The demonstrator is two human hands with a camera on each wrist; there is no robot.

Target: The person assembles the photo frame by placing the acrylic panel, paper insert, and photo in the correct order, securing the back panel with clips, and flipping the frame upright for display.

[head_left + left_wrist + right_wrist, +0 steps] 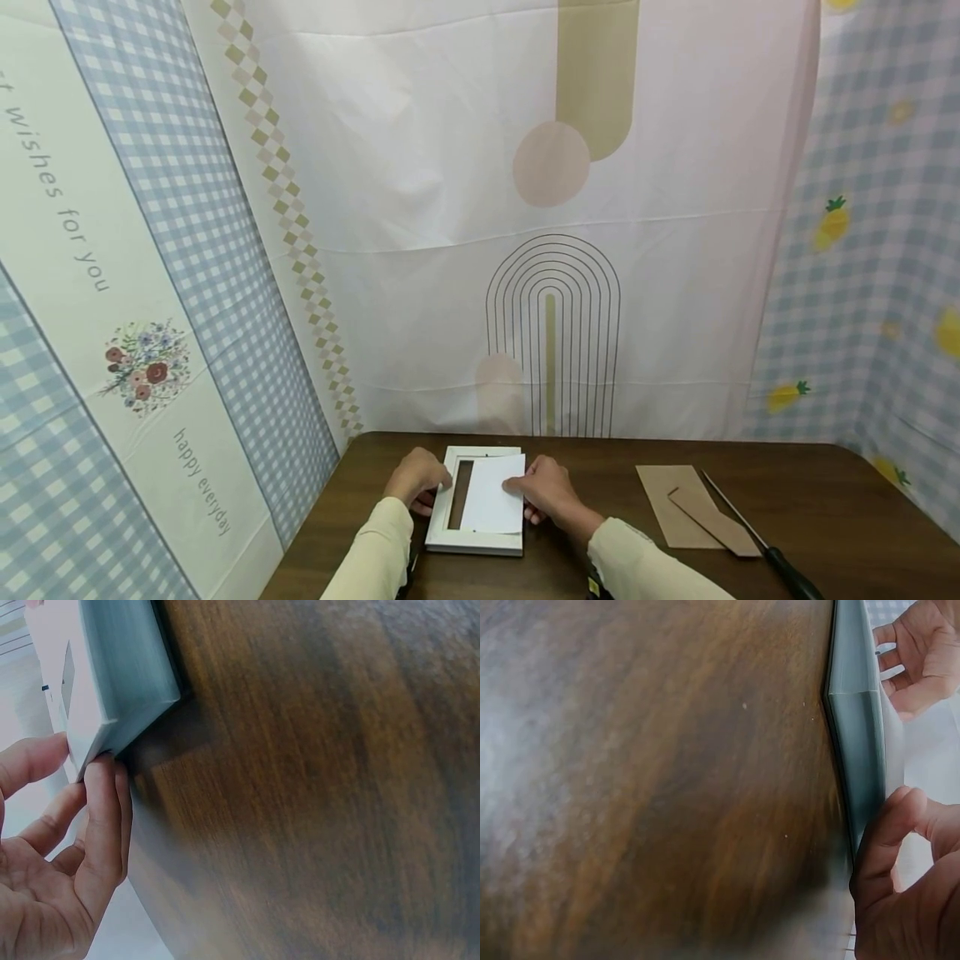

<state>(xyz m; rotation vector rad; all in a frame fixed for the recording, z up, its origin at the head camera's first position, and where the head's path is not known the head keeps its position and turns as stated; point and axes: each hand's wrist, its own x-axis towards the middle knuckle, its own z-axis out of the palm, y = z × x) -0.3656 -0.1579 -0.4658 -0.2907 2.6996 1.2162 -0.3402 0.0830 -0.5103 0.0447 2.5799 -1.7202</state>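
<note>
A white picture frame [472, 546] lies flat on the table in front of me. A white sheet of paper [491, 492] covers the right part of its opening, and dark tabletop shows through the gap at left. My left hand [418, 479] holds the frame's left side, thumb on top and fingers against the outer edge, as the left wrist view also shows. On the opposite side, my right hand [551, 490] grips the frame's right edge with the thumb over the paper. Part of those fingers is hidden behind the frame in the right wrist view.
To the right lies a brown backing board [660, 500] with an angled stand leg [712, 521] on it. A long screwdriver [783, 568] with a black handle rests beside it. Patterned cloth [420, 292] hangs behind the brown wooden table [585, 567].
</note>
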